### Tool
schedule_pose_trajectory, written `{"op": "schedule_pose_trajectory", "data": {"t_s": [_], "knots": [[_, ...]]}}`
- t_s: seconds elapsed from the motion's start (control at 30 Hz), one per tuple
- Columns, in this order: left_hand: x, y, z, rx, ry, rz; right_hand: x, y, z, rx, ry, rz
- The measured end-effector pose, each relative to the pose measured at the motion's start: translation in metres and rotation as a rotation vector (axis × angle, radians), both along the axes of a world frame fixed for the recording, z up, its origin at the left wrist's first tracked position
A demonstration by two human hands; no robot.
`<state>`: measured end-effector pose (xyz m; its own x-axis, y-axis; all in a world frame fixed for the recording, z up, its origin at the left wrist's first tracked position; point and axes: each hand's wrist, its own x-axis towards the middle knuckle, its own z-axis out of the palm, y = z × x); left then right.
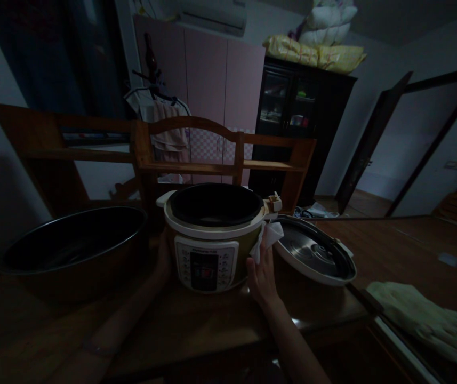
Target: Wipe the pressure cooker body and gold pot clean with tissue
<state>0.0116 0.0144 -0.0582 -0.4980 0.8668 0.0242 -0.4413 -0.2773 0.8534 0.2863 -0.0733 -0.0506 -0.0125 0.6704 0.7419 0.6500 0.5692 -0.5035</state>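
Observation:
A white and green electric cooker [208, 264] stands upright on the wooden table, its top open and its control panel facing me. The inside of its pot [217, 205] is dark. My left hand [165, 253] rests against the cooker's left side, with its fingers hidden in shadow and behind the body. On the other side, my right hand [263, 274] holds a white tissue [273, 234] and presses it to the cooker's right wall, below the hinge bracket [274, 204]. The detached lid [316, 250] lies to the right, metal inner face up.
A large dark basin [76, 245] stands left of the cooker. The wooden table [208, 325] has a raised shelf frame [192, 168] along its back. At the right, a pale cloth [424, 314] lies by a wooden surface [388, 245]. The room is dim.

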Motion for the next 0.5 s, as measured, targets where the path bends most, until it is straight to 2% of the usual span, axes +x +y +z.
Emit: {"op": "schedule_pose_trajectory", "data": {"t_s": [0.3, 0.5], "knots": [[0.0027, -0.0003, 0.0050, 0.043, -0.005, -0.008, 0.0011, -0.0016, -0.0097, 0.090, 0.046, 0.037], [0.0023, -0.0027, 0.0036, 0.049, 0.013, -0.001, 0.0005, -0.0024, -0.0010, 0.106, 0.106, 0.043]]}}
